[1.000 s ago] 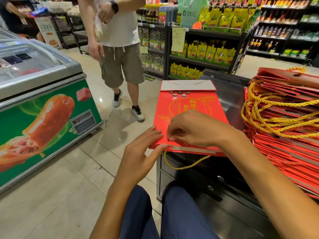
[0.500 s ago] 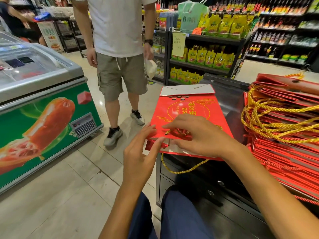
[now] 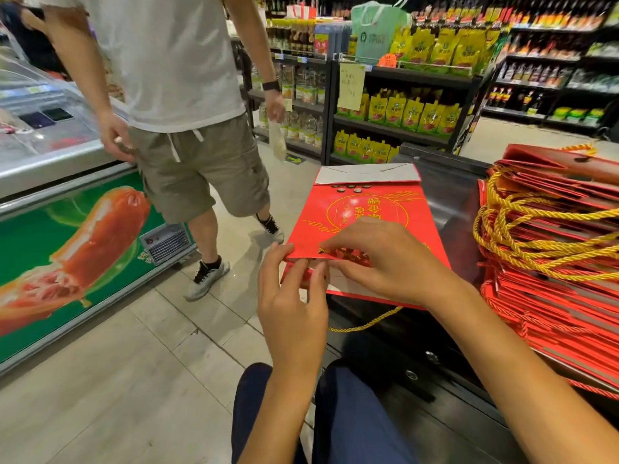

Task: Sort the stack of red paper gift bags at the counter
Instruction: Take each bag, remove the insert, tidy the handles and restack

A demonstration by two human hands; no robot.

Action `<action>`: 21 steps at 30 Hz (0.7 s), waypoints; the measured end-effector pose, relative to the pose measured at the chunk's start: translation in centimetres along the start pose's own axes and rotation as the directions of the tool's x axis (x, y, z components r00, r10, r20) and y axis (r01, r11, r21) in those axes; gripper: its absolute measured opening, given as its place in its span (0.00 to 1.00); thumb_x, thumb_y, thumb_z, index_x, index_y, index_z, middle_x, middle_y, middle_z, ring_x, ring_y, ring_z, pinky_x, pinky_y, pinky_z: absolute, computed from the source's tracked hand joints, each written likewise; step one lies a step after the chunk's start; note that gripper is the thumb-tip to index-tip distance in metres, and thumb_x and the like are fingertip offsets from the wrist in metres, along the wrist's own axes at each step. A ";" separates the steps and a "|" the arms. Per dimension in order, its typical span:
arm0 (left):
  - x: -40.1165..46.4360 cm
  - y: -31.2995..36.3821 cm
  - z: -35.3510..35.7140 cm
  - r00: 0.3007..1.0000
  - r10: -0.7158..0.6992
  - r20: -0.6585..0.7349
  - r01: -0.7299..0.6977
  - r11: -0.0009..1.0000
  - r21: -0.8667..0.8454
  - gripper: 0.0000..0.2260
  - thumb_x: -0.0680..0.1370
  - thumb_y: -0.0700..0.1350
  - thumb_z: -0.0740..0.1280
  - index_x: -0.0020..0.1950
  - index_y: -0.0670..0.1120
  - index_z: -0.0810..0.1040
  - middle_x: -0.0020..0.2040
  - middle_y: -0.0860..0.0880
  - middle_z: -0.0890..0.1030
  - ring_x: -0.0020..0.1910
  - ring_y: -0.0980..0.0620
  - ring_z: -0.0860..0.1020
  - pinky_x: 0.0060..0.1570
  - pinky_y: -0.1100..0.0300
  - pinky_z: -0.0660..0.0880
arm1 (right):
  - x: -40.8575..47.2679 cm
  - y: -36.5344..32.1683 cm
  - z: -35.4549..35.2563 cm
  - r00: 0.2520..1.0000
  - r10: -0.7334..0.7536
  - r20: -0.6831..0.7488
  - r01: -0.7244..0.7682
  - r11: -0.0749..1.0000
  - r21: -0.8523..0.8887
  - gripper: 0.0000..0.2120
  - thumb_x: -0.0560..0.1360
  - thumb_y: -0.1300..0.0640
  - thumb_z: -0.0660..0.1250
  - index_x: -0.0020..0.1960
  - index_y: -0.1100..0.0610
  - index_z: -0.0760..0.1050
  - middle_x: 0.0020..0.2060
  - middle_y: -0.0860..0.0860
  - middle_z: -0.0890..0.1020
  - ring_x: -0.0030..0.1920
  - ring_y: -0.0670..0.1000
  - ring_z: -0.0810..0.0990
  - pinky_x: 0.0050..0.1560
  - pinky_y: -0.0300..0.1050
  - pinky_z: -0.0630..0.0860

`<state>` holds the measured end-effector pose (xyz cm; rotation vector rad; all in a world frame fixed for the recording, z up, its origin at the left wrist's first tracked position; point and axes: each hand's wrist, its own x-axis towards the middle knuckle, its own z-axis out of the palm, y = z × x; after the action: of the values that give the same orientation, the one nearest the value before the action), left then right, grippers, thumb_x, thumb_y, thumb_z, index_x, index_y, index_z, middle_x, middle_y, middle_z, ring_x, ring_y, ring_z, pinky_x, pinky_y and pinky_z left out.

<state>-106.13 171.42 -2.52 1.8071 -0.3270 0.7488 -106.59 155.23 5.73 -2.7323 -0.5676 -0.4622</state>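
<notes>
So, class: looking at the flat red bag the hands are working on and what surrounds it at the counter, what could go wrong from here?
1. The flat bag overhangs the counter edge; if the left hand and right hand let go, it may slide off.
2. Its gold cord dangles below and could snag.
3. The stack beside it has tangled cords; pulling one bag might drag others.

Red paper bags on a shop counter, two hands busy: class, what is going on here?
A seated person works on one flat red paper gift bag with gold print lying on the dark counter. The left hand pinches the bag's near edge, while the right hand holds the top layer at that edge. A tall stack of red paper gift bags with yellow rope handles waits to the right. A passer-by in a white shirt and khaki shorts stands beside a chest freezer.
</notes>
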 end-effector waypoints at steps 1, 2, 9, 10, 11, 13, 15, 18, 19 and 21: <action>0.1 0.1 0.1 1.000 -0.027 0.005 0.027 0.999 -0.023 0.05 0.79 0.41 0.73 0.54 0.45 0.86 0.65 0.52 0.76 0.67 0.45 0.76 0.59 0.47 0.77 | 0.0 0.1 0.0 1.000 -0.010 -0.006 0.010 1.000 -0.006 0.17 0.79 0.43 0.62 0.60 0.50 0.83 0.50 0.45 0.85 0.51 0.52 0.80 0.48 0.57 0.78; 0.2 0.2 0.3 0.999 -0.047 0.004 0.047 0.998 -0.043 0.05 0.79 0.41 0.73 0.53 0.45 0.86 0.65 0.53 0.76 0.65 0.44 0.77 0.57 0.45 0.79 | 0.0 0.2 0.1 1.000 -0.016 -0.015 0.016 1.000 -0.006 0.17 0.79 0.44 0.63 0.60 0.51 0.83 0.51 0.46 0.85 0.51 0.52 0.80 0.48 0.57 0.78; 1.0 0.8 -0.1 0.996 -0.032 0.079 0.039 0.996 -0.086 0.04 0.77 0.37 0.73 0.49 0.45 0.85 0.65 0.51 0.75 0.57 0.49 0.79 0.49 0.63 0.79 | 0.1 0.8 -0.2 0.996 0.032 -0.079 -0.030 0.999 0.032 0.16 0.79 0.50 0.67 0.64 0.51 0.82 0.52 0.46 0.86 0.50 0.50 0.82 0.49 0.55 0.79; 1.0 0.7 -0.5 0.993 -0.003 0.118 0.012 0.997 -0.080 0.04 0.78 0.37 0.72 0.49 0.44 0.85 0.66 0.51 0.74 0.57 0.51 0.79 0.49 0.66 0.78 | 0.1 1.0 -0.4 0.994 0.050 -0.092 -0.045 0.998 0.051 0.16 0.79 0.49 0.67 0.65 0.50 0.81 0.51 0.46 0.87 0.49 0.49 0.83 0.48 0.54 0.79; 0.9 0.5 -0.7 0.989 0.023 0.149 -0.011 0.997 -0.082 0.04 0.78 0.37 0.72 0.50 0.44 0.85 0.67 0.51 0.74 0.58 0.51 0.78 0.49 0.66 0.78 | 0.2 1.1 -0.5 0.994 0.061 -0.093 -0.056 0.996 0.065 0.17 0.78 0.49 0.67 0.65 0.49 0.81 0.51 0.46 0.87 0.48 0.48 0.83 0.48 0.52 0.79; 1.0 0.1 -1.1 0.984 0.053 0.170 -0.037 0.995 -0.096 0.04 0.78 0.38 0.72 0.51 0.44 0.85 0.68 0.50 0.74 0.60 0.50 0.78 0.49 0.64 0.79 | 0.2 1.0 -0.6 0.996 0.057 -0.068 -0.051 0.996 0.079 0.17 0.78 0.48 0.67 0.64 0.50 0.82 0.51 0.46 0.86 0.48 0.46 0.81 0.48 0.45 0.76; 1.3 -0.2 -1.3 0.984 0.065 0.165 -0.049 0.994 -0.098 0.04 0.78 0.39 0.73 0.51 0.44 0.86 0.66 0.49 0.75 0.61 0.51 0.78 0.51 0.64 0.79 | 0.2 1.0 -0.5 0.999 0.036 -0.022 -0.033 0.994 0.101 0.17 0.77 0.47 0.68 0.63 0.50 0.82 0.52 0.45 0.85 0.50 0.43 0.78 0.49 0.39 0.71; 1.2 -0.7 -1.6 0.981 0.095 0.170 -0.082 0.993 -0.084 0.05 0.78 0.38 0.74 0.52 0.45 0.86 0.64 0.49 0.78 0.68 0.57 0.75 0.55 0.64 0.78 | 0.0 1.2 -0.9 0.993 0.078 0.083 -0.096 0.967 0.236 0.16 0.77 0.44 0.72 0.62 0.47 0.82 0.52 0.43 0.82 0.51 0.39 0.78 0.50 0.32 0.70; 1.1 -1.0 -1.7 0.979 0.106 0.176 -0.093 0.992 -0.082 0.06 0.77 0.38 0.74 0.52 0.45 0.87 0.63 0.49 0.79 0.70 0.56 0.74 0.58 0.67 0.76 | -0.1 1.4 -1.0 0.989 0.098 0.107 -0.125 0.952 0.281 0.14 0.77 0.45 0.73 0.61 0.46 0.83 0.50 0.44 0.82 0.51 0.39 0.78 0.49 0.30 0.69; 0.7 -1.4 -2.0 0.973 0.123 0.195 -0.108 0.990 -0.090 0.05 0.77 0.38 0.74 0.52 0.45 0.87 0.63 0.48 0.80 0.71 0.54 0.74 0.62 0.72 0.70 | -0.2 1.9 -1.1 0.982 0.136 0.132 -0.171 0.935 0.311 0.11 0.76 0.50 0.75 0.58 0.47 0.85 0.48 0.45 0.82 0.49 0.42 0.78 0.47 0.30 0.69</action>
<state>-105.53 173.85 -2.72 1.8039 -0.5912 0.6257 -106.26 153.11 6.21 -2.4717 -0.4088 -0.1640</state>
